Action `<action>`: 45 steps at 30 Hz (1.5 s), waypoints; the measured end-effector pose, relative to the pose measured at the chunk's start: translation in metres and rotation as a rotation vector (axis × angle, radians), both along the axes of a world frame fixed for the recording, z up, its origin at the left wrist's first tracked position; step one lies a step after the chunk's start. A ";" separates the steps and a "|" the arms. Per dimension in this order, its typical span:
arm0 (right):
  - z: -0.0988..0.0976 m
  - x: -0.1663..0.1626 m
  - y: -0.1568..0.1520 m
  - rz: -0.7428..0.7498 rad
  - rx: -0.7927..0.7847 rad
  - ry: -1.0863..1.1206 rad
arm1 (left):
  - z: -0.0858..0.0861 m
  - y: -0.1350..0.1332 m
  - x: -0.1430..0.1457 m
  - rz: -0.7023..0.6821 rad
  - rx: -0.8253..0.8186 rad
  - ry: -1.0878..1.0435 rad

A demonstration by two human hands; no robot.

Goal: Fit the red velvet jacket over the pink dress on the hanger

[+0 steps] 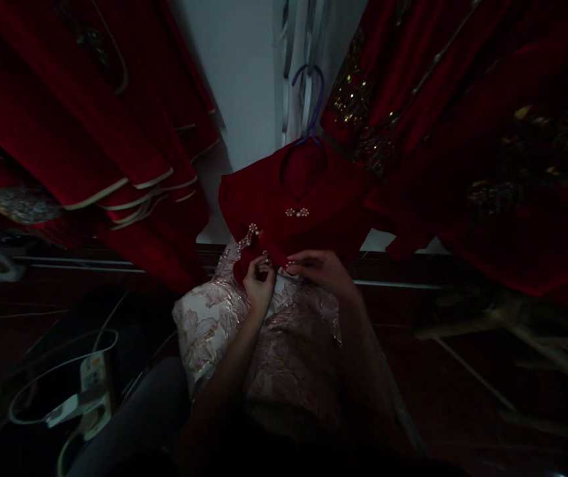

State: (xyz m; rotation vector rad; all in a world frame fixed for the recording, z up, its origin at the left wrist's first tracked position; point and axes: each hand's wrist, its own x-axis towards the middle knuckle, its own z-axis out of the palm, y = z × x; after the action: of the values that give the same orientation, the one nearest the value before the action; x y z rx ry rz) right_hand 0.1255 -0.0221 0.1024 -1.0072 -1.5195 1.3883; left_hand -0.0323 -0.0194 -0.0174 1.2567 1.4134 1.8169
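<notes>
A red garment [264,182] hangs in front of me on a purple hanger [320,93]. A pearly beaded clasp [297,212] sits below its neckline, and another beaded ornament [250,236] shows lower on the left. My left hand [260,281] is closed in a pinch at the garment's lower edge, close to small beads. To its right, my right hand [321,268] pinches the same red cloth beside a beaded piece [290,265]. The fingertips partly hide what they grip, and the light is dim. Pale floral brocade fabric [214,308] lies under both hands.
Red garments with pale piping [115,132] hang on the left. On the right hang red garments with gold sequins [353,99]. A power strip [94,384] with a white cable lies at lower left. Wooden bars [507,321] stand at lower right.
</notes>
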 end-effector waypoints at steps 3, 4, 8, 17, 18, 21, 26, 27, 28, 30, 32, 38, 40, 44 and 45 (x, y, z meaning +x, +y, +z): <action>-0.014 -0.025 0.004 -0.041 -0.022 0.014 | -0.002 0.001 -0.001 0.029 -0.022 -0.015; -0.024 -0.034 0.008 -0.054 -0.015 -0.016 | -0.001 0.001 -0.002 0.046 -0.027 -0.017; -0.069 -0.065 0.023 -0.402 0.194 -0.107 | 0.004 0.002 -0.002 0.077 -0.009 -0.015; -0.079 -0.066 0.019 -0.399 0.303 -0.136 | -0.004 0.004 -0.003 0.072 -0.041 -0.039; -0.079 -0.066 0.019 -0.404 0.302 -0.156 | -0.005 0.004 -0.003 0.072 -0.044 -0.032; -0.079 -0.067 0.018 -0.410 0.311 -0.196 | -0.005 0.004 -0.004 0.078 -0.040 -0.014; -0.083 -0.068 0.020 -0.395 0.329 -0.203 | -0.006 0.006 -0.005 0.074 -0.049 -0.073; -0.083 -0.068 0.020 -0.398 0.334 -0.200 | -0.007 0.006 -0.005 0.073 -0.056 -0.085; -0.084 -0.068 0.020 -0.401 0.339 -0.195 | -0.007 0.007 -0.006 0.074 -0.064 -0.094; -0.085 -0.069 0.021 -0.402 0.338 -0.187 | -0.008 0.007 -0.007 0.082 -0.077 -0.104; -0.086 -0.069 0.021 -0.406 0.325 -0.185 | -0.007 0.006 -0.007 0.083 -0.088 -0.105; -0.088 -0.069 0.022 -0.445 0.274 -0.168 | -0.001 0.004 -0.007 0.048 -0.077 -0.082; -0.089 -0.070 0.023 -0.452 0.261 -0.148 | -0.001 0.004 -0.007 0.043 -0.067 -0.079; -0.089 -0.069 0.023 -0.429 0.205 -0.105 | -0.001 0.005 -0.008 0.020 -0.068 -0.067; -0.088 -0.069 0.023 -0.416 0.176 -0.094 | -0.001 0.005 -0.008 0.014 -0.072 -0.064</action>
State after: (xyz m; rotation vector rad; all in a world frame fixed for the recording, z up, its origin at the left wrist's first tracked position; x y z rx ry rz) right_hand 0.0565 0.0010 0.0140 -1.2074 -1.3730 0.9126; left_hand -0.0402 -0.0143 -0.0185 1.1452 1.4433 1.7829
